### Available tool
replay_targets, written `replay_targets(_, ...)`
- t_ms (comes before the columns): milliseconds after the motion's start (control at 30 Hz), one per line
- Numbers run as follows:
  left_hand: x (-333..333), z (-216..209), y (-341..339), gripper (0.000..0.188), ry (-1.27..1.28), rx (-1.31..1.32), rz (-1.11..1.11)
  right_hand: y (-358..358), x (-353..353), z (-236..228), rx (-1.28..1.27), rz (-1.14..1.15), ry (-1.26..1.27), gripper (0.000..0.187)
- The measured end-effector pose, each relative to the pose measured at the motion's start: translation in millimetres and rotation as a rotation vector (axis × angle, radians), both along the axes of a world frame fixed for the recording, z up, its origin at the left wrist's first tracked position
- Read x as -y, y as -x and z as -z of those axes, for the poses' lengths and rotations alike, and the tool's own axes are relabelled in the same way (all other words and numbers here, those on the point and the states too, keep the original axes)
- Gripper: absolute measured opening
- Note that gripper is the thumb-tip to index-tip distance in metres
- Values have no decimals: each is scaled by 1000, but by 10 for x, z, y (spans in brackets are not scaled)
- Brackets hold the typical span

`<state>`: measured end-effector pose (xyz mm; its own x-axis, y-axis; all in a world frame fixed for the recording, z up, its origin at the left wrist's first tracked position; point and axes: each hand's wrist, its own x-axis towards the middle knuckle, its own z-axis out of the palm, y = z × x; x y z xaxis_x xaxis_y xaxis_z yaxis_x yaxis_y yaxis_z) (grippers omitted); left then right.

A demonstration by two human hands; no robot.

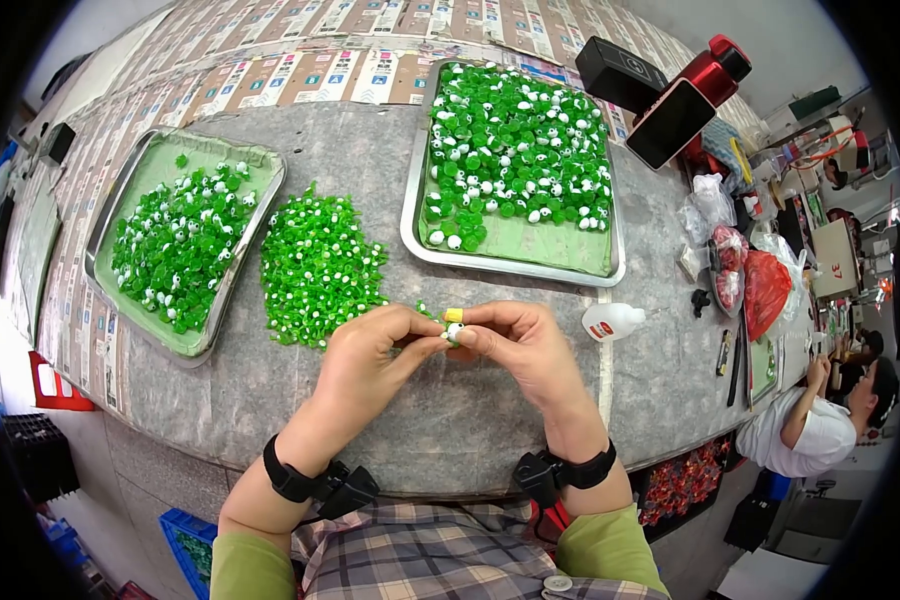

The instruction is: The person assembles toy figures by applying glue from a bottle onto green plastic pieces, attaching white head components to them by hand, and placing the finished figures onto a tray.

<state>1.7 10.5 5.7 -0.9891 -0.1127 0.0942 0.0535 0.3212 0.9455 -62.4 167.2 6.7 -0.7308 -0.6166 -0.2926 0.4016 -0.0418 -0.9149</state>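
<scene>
In the head view, the left hand (372,348) and right hand (523,347) meet above the counter (450,435), fingers of both pinching a tiny green-and-white eyeball piece (456,332). If that pinch slackens, I'd say it could pop loose and get lost in the green heap (320,268) nearby. A wide rightward swing might bump the white squeeze bottle (615,321); the left tray (258,168) and far tray (570,250) limit reach.

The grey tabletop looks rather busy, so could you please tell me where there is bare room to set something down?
Bare patches lie below the left tray, left of the left hand; above the green pile, between that tray and the large tray; and below the white bottle, right of the right hand. The right edge is crowded around the red bag.
</scene>
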Motion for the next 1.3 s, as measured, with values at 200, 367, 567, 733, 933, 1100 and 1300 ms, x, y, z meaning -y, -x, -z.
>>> replay_targets(200,-2,10,-1,10,19,-2,-17,-5,9,10,8,2,0,21)
replay_targets(367,27,34,-7,8,-139,10,-41,-4,19,-31,-30,21,14,18)
replay_targets(567,503,-27,39,19,-1046,-329,-365,89,-2,125,-378,174,-265,12)
replay_targets(733,824,-9,54,29,-1562,-482,-377,78,95,106,-766,43,-458,13)
replay_targets(933,484,-31,71,31,-1232,-148,-305,87,108,171,-929,-47,-589,17)
replay_targets(1100,198,7,42,24,-855,119,-195,68,106,102,-973,23,-537,14)
replay_targets(1300,40,64,38,16,-691,208,-3,-21,92,-107,-1046,139,-363,10)
